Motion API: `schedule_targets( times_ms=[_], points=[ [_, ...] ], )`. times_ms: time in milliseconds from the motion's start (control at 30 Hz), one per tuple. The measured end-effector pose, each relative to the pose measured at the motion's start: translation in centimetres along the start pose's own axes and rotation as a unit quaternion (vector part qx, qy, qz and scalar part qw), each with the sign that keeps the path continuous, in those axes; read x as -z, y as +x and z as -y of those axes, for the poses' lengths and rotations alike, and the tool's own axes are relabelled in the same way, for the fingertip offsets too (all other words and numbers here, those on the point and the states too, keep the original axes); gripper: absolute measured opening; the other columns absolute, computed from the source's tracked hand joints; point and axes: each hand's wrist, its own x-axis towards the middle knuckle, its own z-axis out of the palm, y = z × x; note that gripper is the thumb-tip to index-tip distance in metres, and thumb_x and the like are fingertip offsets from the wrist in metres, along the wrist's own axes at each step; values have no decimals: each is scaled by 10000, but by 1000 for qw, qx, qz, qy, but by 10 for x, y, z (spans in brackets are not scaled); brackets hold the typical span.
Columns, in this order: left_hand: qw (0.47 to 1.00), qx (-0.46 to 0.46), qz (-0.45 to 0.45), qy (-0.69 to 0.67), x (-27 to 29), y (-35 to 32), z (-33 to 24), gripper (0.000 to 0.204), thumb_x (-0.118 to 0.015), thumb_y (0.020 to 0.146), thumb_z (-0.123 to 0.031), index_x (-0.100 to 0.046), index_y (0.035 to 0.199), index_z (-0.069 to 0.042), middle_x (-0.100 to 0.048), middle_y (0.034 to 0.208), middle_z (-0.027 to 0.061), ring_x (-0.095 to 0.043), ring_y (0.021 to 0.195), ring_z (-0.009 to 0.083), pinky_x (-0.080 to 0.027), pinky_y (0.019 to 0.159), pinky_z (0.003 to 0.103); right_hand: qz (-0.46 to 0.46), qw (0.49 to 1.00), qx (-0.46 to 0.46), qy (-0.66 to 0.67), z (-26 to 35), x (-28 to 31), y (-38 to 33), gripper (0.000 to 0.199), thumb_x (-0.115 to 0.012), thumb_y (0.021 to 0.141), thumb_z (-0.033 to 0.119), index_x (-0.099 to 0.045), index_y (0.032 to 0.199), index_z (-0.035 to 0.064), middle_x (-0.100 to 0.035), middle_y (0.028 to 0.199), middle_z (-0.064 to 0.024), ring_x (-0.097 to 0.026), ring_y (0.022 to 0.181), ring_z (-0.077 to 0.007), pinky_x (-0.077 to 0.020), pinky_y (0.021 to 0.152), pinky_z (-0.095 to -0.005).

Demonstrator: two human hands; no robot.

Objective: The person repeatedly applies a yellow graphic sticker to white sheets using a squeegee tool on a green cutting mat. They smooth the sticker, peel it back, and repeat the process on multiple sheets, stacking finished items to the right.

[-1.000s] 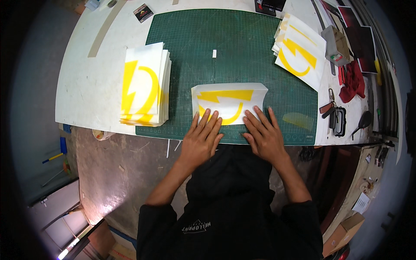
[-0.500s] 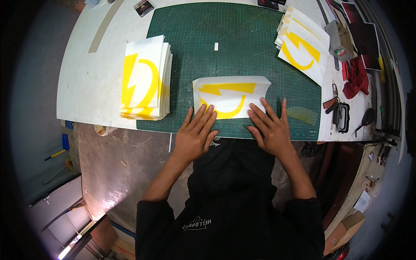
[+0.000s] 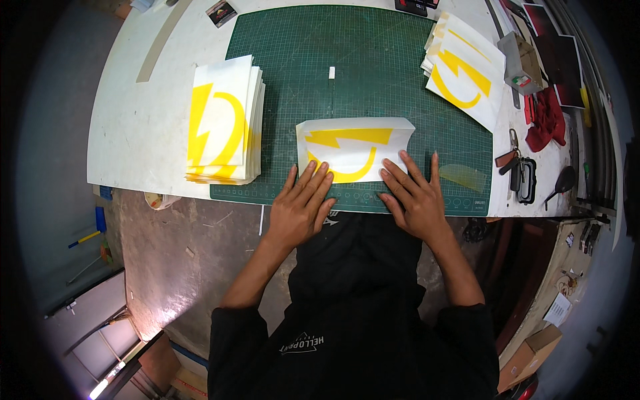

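Note:
A white sheet with yellow lightning-bolt and curve shapes (image 3: 350, 152) lies near the front edge of a green cutting mat (image 3: 293, 73). It appears folded, and its far edge and side corners lift slightly. My left hand (image 3: 303, 203) lies flat with fingertips on the sheet's near left edge, fingers stretched. On the near right edge rest the fingertips of my right hand (image 3: 415, 197), its fingers spread and its outer finger on the mat. Left of the sheet stands a thick stack of similar white sheets with yellow shapes (image 3: 223, 123).
Another pile of yellow-printed sheets (image 3: 467, 70) lies at the mat's far right. Beyond it are a grey metal box (image 3: 521, 63), a red cloth (image 3: 547, 120) and keys (image 3: 513, 140). A small white piece (image 3: 331, 73) sits mid-mat. A beige strip (image 3: 160, 43) lies on the white table (image 3: 127, 127).
Both hands stay pressed at the sheet's near edge. The whole view shifts very slightly; nothing else visibly moves.

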Motion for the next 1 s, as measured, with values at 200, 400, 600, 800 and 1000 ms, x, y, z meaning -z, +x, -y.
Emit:
schedule_targets(
  times_ms=[200,400,600,800,1000],
  points=[
    [997,34,-61,-25,6,17,-14,340,-800,906,-181,-756,1215,-47,-693,1368,128,-628,1313,329,-440,1154,547,-86,996,7,-13,8,-12,9,286,-813,911,258,-785,1171,141,-638,1469,-25,-500,1459,-309,-204,1218,-771],
    [986,60,-153,-27,-6,39,-15,227,-860,827,-109,-813,1048,-88,-734,1104,78,-667,1075,285,-476,989,474,-132,990,-20,33,11,-19,24,252,-840,868,203,-803,1113,152,-679,1206,-59,-601,1226,-313,-254,1196,-751],
    [990,75,-116,-7,13,36,-5,261,-854,838,-154,-847,1098,-173,-699,1191,78,-601,1133,292,-391,1053,486,-124,991,-25,49,7,-11,27,274,-823,868,178,-808,1141,183,-649,1175,-59,-594,1215,-296,-200,1200,-764],
    [988,105,-110,-4,17,27,1,257,-857,833,-188,-859,1090,-195,-672,1252,76,-562,1183,310,-376,1050,492,-110,992,-32,45,38,-9,45,283,-795,855,150,-812,1137,154,-627,1097,-75,-598,1180,-285,-211,1195,-733],
    [988,122,-99,-5,17,24,2,260,-856,834,-177,-859,1093,-195,-679,1250,85,-564,1178,323,-375,1049,488,-116,992,-13,54,40,-30,52,272,-809,855,244,-839,1124,220,-602,1070,-68,-582,1084,-259,-292,1102,-593]
  ],
)
